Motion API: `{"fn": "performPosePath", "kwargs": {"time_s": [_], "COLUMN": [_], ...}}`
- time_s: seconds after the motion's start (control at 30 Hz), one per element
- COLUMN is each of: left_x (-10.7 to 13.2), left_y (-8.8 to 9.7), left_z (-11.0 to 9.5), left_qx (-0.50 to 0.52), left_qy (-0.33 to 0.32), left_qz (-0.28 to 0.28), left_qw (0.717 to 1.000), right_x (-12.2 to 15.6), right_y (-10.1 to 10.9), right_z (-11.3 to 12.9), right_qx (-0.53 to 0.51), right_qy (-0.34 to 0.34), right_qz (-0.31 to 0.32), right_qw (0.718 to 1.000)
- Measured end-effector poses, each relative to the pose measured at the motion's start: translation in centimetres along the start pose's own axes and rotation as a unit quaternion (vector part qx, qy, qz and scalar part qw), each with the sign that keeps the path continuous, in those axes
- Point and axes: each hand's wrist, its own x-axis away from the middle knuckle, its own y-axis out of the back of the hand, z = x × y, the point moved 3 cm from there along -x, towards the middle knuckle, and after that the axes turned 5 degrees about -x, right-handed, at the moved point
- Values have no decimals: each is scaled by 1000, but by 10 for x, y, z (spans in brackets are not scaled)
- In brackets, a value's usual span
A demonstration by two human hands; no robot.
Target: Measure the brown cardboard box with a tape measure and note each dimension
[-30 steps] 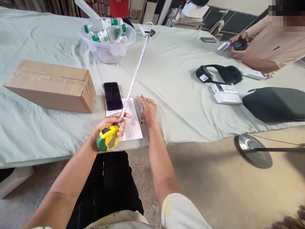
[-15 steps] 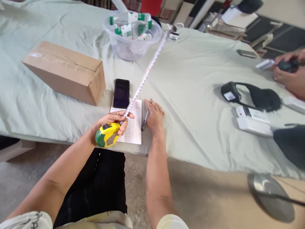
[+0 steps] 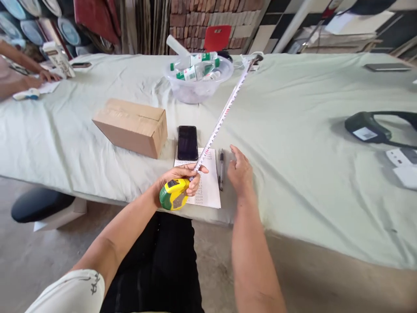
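Note:
My left hand [image 3: 182, 178] grips a yellow and green tape measure [image 3: 175, 194], its white blade [image 3: 221, 119] drawn out and slanting up to the right. Fingers and thumb pinch the blade near the case. Beneath that hand lies a sheet of paper [image 3: 211, 187] with handwritten rows, partly covered. A black phone [image 3: 187, 142] rests on the paper's upper edge. Just right of the paper is a pen [image 3: 221, 169], lying on the cloth. My right hand [image 3: 241, 171] is beside the pen, apart from it, fingers stretched forward and holding nothing visible.
A cardboard box [image 3: 130, 130] sits left of the phone. Behind it stands a clear basin [image 3: 198, 91] of plastic bottles. A black strapped headset [image 3: 371, 126] and white boxes lie at right. Another person's hand [image 3: 48, 76] rests at far left. A stool [image 3: 42, 204] stands below.
My right hand has let go of the pen, which now lies on the cloth, and moved off to its right. The view has swung left; the left hand still holds the extended tape measure.

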Motion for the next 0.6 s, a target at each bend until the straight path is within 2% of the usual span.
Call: {"fn": "performPosePath", "kwargs": {"time_s": [0.1,0.17,0.27,0.33,0.37,0.43,0.5,0.6], "left_x": [12,32,82,123,143,180,208,234], "left_y": [-7,-8,2,17,25,40,52,58], "left_z": [1,3,11,21,25,35,40,40], "left_qx": [-7,-5,5,31,44,66,70,49], "left_qy": [5,9,20,4,-17,-55,-79,-89], "left_qz": [24,43,47,20,2,-34,-61,-66], "left_qw": [1000,999,999,999,999,996,993,993], "right_x": [2,4,5,0,-3,-11,-19,-30], "right_y": [5,10,21,26,26,15,-6,-50], "right_z": [4,10,26,46,59,91,128,182], "right_qx": [-79,-114,-120,-128,-144,-191,-218,-208], "right_qy": [-25,-48,-71,-63,-52,-29,-15,46], "right_qz": [-49,-86,-128,-121,-100,-15,97,238], "right_qw": [995,989,982,982,983,981,971,948]}}
